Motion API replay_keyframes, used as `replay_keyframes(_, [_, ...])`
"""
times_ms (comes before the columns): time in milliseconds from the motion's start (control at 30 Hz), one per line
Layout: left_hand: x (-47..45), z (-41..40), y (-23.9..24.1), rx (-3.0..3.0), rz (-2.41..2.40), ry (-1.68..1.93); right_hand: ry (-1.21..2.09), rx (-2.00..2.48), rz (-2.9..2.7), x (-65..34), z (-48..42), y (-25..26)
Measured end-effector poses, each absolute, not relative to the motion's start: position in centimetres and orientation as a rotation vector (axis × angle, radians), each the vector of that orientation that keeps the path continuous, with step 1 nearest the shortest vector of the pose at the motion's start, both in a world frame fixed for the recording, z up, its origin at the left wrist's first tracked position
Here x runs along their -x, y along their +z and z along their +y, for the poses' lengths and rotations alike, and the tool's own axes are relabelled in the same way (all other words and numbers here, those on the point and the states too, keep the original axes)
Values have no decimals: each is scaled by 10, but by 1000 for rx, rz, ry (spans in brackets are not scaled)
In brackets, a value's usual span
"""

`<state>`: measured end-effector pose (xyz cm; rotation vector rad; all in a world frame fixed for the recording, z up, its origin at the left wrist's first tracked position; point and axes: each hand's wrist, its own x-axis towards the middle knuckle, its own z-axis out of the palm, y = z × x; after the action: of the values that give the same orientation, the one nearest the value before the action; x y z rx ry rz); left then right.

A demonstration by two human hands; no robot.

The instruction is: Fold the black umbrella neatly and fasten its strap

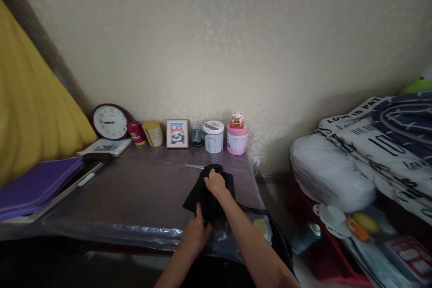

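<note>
A piece of black cloth (193, 195) lies bunched on the right part of the table, near its front edge. My right hand (215, 182) is closed on the cloth's upper part, with the fingers bent into it. Closer to me, my left hand (195, 233) grips the cloth's near edge, its index finger pointing forward along the fabric and its other fingers partly hidden. My right forearm covers part of the cloth's right side. Whether it is a garment or a bag I cannot tell.
Plastic film covers the table (145, 189). Along the wall stand a clock (110, 121), a framed panda picture (177, 133), a white tub (213, 137) and a pink tub (237, 139) with a cat figurine. A purple folder (40, 186) lies left; a red bin (332, 256) stands right.
</note>
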<state>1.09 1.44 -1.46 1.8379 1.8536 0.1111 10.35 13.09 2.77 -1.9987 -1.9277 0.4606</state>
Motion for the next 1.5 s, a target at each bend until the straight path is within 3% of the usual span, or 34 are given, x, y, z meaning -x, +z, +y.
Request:
replay_keyframes(267, [-10, 8, -19, -1840, 1865, 192, 392, 1937, -2054, -101, 123, 27])
replay_keyframes(600, [-3, -16, -14, -1885, 1691, 590, 424, 1881, -2081, -111, 125, 23])
replay_keyframes(867, [-11, 2, -4, -2026, 1742, 149, 428, 1832, -2044, -112, 124, 20])
replay_keyframes(1167, [-15, 2, -10, -2051, 1766, 149, 214, 1193, -2021, -142, 69, 0])
replay_keyframes(1500, [-18, 5, -18, -2017, 1810, 119, 89, 1354, -1974, -156, 131, -17])
